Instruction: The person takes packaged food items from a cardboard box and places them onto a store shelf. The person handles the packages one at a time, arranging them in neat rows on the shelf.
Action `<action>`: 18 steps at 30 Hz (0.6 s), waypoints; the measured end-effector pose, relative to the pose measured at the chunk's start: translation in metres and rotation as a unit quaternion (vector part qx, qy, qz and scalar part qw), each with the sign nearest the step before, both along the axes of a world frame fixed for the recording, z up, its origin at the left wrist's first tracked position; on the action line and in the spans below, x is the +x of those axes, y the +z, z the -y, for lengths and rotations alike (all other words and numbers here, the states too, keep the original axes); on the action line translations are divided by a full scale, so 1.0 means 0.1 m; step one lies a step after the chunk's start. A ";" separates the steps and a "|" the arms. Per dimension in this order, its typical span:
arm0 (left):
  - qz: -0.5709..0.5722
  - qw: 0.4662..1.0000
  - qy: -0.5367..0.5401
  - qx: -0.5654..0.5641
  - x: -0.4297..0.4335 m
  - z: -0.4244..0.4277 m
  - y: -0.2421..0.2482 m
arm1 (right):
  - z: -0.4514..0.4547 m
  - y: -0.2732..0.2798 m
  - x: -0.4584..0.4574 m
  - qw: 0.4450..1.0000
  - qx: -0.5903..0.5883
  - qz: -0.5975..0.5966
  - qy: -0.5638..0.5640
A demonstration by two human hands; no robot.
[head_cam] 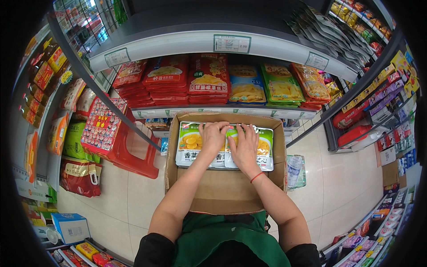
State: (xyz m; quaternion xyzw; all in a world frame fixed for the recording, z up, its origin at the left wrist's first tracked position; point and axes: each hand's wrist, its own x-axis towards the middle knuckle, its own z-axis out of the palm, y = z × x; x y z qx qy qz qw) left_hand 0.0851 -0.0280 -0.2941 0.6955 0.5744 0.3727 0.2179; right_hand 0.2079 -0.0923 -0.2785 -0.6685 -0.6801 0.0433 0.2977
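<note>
Before me stands an open cardboard box (220, 205), with green and white food pouches (190, 143) lying face up in its far half. My left hand (213, 138) rests on the pouches left of centre, fingers bent over their top edge. Beside it, my right hand (244, 147) lies on a pouch (266, 147) on the right, its fingers spread. Whether either hand grips a pouch cannot be told. The near half of the box shows bare cardboard.
Beyond the box, a shelf (220, 111) holds stacked red packets (166, 83) and blue, green and orange ones. An upper shelf (186, 41) bears dark pouches (330, 33) at right. A red plastic stool (143, 167) carries a patterned box (101, 128) at left.
</note>
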 end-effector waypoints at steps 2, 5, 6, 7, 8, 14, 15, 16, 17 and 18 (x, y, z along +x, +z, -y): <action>-0.021 0.999 -0.002 0.039 0.00 0.02 -0.01 | 0.00 0.00 0.00 1.000 -0.001 0.001 -0.001; -0.050 0.996 -0.011 0.075 0.01 0.06 0.01 | -0.01 -0.02 0.00 1.000 0.000 0.004 -0.005; -0.059 0.995 -0.014 0.083 0.00 0.08 0.02 | -0.01 -0.03 0.00 1.000 0.000 0.007 -0.007; -0.065 0.993 -0.014 0.096 0.01 0.09 0.02 | -0.01 -0.03 0.00 1.000 0.001 0.009 -0.009; -0.071 0.991 -0.014 0.109 0.02 0.10 0.02 | 0.00 -0.03 0.00 1.000 0.000 0.010 -0.011; -0.105 0.985 -0.066 0.124 -0.01 0.17 0.14 | 0.00 -0.03 0.01 1.000 -0.001 0.019 -0.017; -0.110 0.984 -0.074 0.120 -0.03 0.18 0.15 | -0.01 -0.04 0.01 1.000 0.000 0.020 -0.017; -0.125 0.983 -0.086 0.104 -0.04 0.20 0.15 | -0.01 -0.04 0.01 1.000 0.000 0.021 -0.017; -0.140 0.981 -0.099 0.089 -0.04 0.21 0.15 | 0.00 -0.04 0.01 1.000 -0.001 0.020 -0.018; -0.155 0.979 -0.111 0.073 -0.05 0.23 0.18 | -0.01 -0.05 0.01 1.000 -0.002 0.019 -0.018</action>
